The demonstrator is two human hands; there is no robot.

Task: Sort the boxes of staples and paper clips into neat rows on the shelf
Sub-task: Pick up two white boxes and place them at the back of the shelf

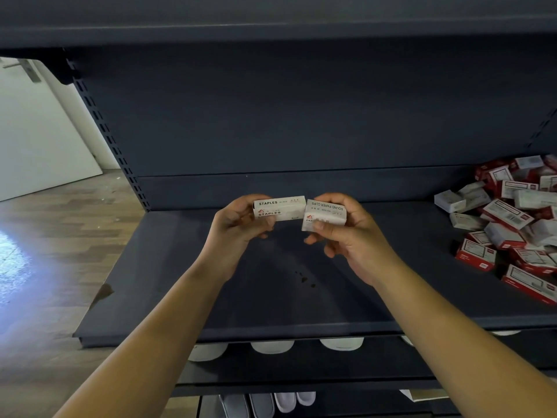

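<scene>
Nearest, bottom of frame: lower shelves of the same dark unit, white rounded items poking out under the shelf lip; can't tell what they are. Pale shoe-like shapes below that, cut off by the frame edge.

Main surface: dark blue-grey metal shelf, a few small dark spots near its middle. Wood-pattern floor on the left with a bright glare patch, white wall panel behind it.

Both forearms come up from the bottom edge and meet over the shelf centre, hands raised off the surface.
- left hand: fingers curled round a white staples box, thumb across its front face. "STAPLES" reads upright on two faces.
- right hand: grasps a white paper clips box, thumb on the front, fingers behind. "ROUND PAPER CLIPS" on the top face reads upside down from here.
- The two boxes sit end to end, inner corners touching or very nearly; can't tell which. Neither rests on the shelf.

Right side of the shelf, further back: loose pile of boxes, red-and-white and plain white, lying at all angles, some stacked on others. Labels too small to read. Pile runs off the right edge.

Behind: dark back panel, slotted upright at left, another shelf overhead.
</scene>
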